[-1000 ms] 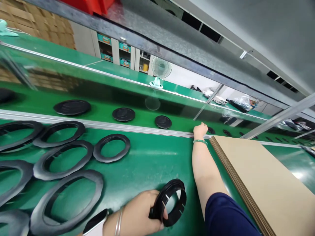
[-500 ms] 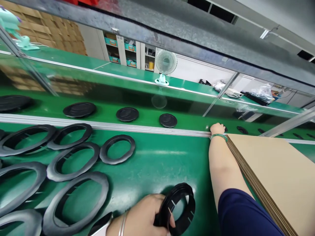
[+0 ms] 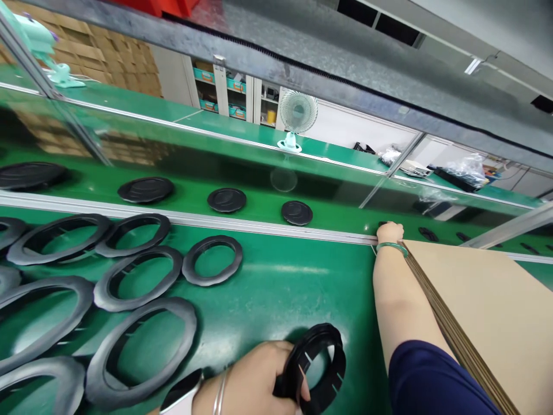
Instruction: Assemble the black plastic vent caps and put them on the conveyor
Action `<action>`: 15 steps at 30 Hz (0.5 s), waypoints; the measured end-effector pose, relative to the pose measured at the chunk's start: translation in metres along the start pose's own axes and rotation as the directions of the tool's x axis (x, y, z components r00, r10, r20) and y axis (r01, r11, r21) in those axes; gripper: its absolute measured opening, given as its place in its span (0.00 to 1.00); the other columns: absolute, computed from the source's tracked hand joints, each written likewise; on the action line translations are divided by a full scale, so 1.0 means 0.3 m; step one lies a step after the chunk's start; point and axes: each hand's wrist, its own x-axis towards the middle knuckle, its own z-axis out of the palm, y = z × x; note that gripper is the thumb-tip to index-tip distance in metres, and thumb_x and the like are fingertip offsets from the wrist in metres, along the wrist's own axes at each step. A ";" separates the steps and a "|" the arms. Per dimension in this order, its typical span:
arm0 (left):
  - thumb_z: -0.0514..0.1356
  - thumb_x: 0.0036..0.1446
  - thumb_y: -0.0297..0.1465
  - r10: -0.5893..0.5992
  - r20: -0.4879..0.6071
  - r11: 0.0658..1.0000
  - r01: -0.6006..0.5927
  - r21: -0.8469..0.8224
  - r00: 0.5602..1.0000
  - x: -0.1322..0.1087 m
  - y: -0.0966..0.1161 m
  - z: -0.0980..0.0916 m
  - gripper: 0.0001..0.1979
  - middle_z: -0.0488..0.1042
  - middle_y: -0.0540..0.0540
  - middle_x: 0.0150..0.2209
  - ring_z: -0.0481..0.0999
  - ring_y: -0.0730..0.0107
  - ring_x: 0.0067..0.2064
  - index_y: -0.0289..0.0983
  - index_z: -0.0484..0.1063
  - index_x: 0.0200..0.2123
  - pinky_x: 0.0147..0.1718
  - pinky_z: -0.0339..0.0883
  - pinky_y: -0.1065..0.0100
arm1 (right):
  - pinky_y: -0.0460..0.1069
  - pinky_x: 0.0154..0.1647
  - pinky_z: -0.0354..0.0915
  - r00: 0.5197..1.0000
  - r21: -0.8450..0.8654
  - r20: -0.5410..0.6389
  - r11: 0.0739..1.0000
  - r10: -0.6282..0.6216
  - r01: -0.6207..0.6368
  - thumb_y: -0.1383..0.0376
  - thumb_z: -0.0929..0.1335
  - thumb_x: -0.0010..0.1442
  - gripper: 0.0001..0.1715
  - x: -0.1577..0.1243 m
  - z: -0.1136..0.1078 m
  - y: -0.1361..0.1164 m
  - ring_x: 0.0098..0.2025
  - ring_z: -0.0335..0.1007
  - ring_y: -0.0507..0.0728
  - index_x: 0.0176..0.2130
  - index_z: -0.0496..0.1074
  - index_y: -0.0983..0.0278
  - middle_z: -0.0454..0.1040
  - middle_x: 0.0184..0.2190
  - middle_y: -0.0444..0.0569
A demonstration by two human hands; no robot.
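The green tabletop (image 3: 276,294) carried loose black rings (image 3: 189,325) on its left; over its near part, the left hand (image 3: 259,380) was clamped on a slotted black ring (image 3: 332,377). The right hand (image 3: 390,232) reached beside cardboard sheets (image 3: 484,294) to the green belt (image 3: 339,220) (I could not tell its grip).

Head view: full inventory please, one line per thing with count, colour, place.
Held ring: one, black, in the left hand
Table rings: about nine, dark grey to black, table's left side, some cut off
Discs: four, black, on the lane, left of the right hand
Dark pieces: several, blackish, further right on the lane
Lane: one, green, behind the table
Table: one, green, foreground
Cardboard stack: one, tan, right
Fans: two, mint, far bench
Red object: one, red, top edge
Left hand: one, bare, bottom centre
Right hand: one, bare, at the lane; grip unclear
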 end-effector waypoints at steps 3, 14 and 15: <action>0.67 0.41 0.24 -0.001 -0.037 1.000 0.000 -0.019 0.999 0.000 -0.002 0.005 0.12 0.76 0.53 0.38 0.77 0.68 0.39 0.43 0.82 0.32 0.38 0.69 0.73 | 0.59 0.55 0.66 0.997 0.016 0.032 0.998 -0.068 0.067 0.61 0.70 0.66 0.12 -0.018 -0.007 -0.022 0.54 0.67 0.61 0.46 0.73 0.67 0.71 0.50 0.53; 0.62 0.44 0.23 0.002 -0.357 0.979 -0.075 -0.189 0.934 0.046 -0.082 0.036 0.12 0.77 0.49 0.36 0.77 0.64 0.37 0.38 0.69 0.35 0.37 0.70 0.67 | 0.57 0.52 0.65 0.979 0.293 -0.047 0.934 -0.200 0.204 0.64 0.70 0.64 0.07 -0.189 -0.106 -0.073 0.46 0.71 0.59 0.39 0.75 0.68 0.75 0.40 0.51; 0.61 0.44 0.23 -0.011 -0.388 0.976 -0.075 -0.206 0.922 0.049 -0.083 0.033 0.12 0.76 0.49 0.35 0.77 0.64 0.36 0.38 0.69 0.35 0.36 0.70 0.67 | 0.56 0.52 0.65 0.966 0.338 -0.076 0.905 -0.246 0.258 0.66 0.70 0.63 0.07 -0.228 -0.120 -0.082 0.46 0.70 0.60 0.39 0.76 0.68 0.75 0.41 0.53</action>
